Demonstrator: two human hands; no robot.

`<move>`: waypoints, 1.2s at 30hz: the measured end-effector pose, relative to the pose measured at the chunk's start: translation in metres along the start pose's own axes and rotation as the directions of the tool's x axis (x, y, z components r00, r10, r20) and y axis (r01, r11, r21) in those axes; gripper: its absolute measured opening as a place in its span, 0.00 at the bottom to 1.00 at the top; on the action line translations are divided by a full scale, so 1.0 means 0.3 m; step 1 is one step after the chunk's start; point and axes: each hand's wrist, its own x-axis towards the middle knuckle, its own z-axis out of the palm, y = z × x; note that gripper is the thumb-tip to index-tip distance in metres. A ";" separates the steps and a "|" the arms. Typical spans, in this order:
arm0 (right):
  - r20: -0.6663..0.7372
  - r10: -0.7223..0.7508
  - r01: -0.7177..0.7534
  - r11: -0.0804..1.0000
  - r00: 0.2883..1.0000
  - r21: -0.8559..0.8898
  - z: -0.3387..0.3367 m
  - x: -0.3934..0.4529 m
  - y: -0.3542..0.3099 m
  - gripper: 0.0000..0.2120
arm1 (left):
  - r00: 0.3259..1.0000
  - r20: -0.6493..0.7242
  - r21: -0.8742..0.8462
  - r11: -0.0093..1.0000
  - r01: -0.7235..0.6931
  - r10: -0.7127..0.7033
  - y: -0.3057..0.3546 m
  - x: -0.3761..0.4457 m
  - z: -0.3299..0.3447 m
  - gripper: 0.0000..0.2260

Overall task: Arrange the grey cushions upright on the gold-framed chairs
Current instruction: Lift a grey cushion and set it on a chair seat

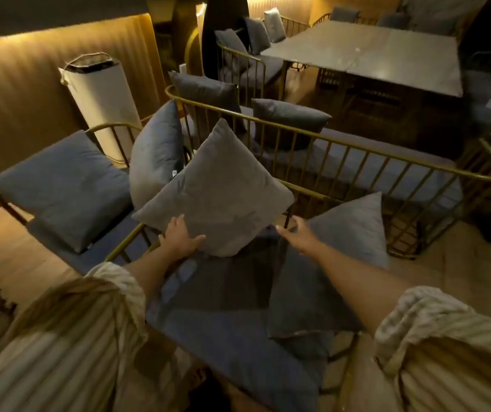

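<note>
A grey cushion [217, 188] stands on one corner, diamond-wise, against the back rail of the near gold-framed chair [125, 245]. My left hand [180, 236] lies flat against its lower left edge. My right hand [296, 233] hovers just off its lower right corner with the fingers apart. A second grey cushion [327, 272] leans on the same seat to the right, under my right forearm. On the left chair one cushion [62, 188] lies tilted and another [156, 153] stands upright.
Behind the rail stands a long gold-framed bench [387, 156] with two dark cushions [288, 117]. A white cylindrical unit [101, 93] stands by the ribbed wall. A dark square table [372, 52] and more cushioned chairs fill the back right.
</note>
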 end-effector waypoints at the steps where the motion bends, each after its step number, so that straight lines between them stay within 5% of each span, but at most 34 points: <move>1: -0.012 0.036 -0.035 0.999 0.999 0.022 0.027 0.050 -0.016 0.36 | 1.000 0.014 -0.006 1.000 0.008 -0.008 -0.008 0.059 -0.010 0.46; 3: -0.019 0.135 -0.133 0.988 0.991 0.072 0.075 0.143 -0.041 0.37 | 1.000 0.001 0.041 0.999 0.022 -0.022 -0.001 0.167 -0.031 0.44; 7: 0.001 0.279 -0.276 0.951 0.960 0.142 0.183 0.289 -0.055 0.37 | 0.961 -0.187 0.040 0.979 -0.200 0.204 0.028 0.348 -0.081 0.50; 13: 0.086 0.461 -0.458 0.809 0.883 0.368 0.306 0.467 -0.018 0.43 | 0.940 -0.182 0.033 0.957 -0.287 0.288 0.043 0.604 -0.050 0.50; 20: 0.133 0.515 -0.464 0.592 0.847 0.659 0.337 0.638 0.065 0.58 | 0.969 -0.142 0.022 0.979 -0.203 0.204 0.046 0.854 -0.028 0.48; 27: 0.190 0.531 -0.467 0.455 0.826 0.758 0.400 0.833 0.112 0.52 | 0.994 0.039 0.045 0.993 -0.108 0.106 0.029 1.051 -0.006 0.50; 36: 0.267 0.478 -0.406 0.212 0.837 0.889 0.437 0.915 0.198 0.40 | 0.994 -0.082 0.041 0.997 -0.068 0.071 0.012 1.035 0.031 0.46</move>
